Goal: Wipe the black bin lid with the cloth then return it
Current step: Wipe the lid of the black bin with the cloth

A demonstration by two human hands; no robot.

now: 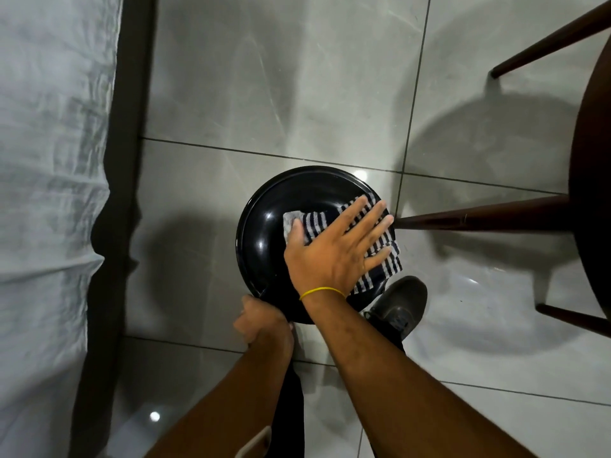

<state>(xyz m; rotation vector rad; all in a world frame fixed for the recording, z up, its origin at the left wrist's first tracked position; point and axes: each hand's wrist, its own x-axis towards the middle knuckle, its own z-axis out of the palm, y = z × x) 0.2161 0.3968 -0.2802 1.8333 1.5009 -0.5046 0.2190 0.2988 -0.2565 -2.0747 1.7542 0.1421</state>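
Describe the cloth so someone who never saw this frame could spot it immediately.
Above the grey tiled floor, find the round black bin lid at centre. On its right half, under the flat right hand, lies the cloth. It is the only striped thing: dark and white bands.

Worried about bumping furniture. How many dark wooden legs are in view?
3 legs: upper right leg, middle leg ending by the black bin lid, lower right leg. More may be off frame.
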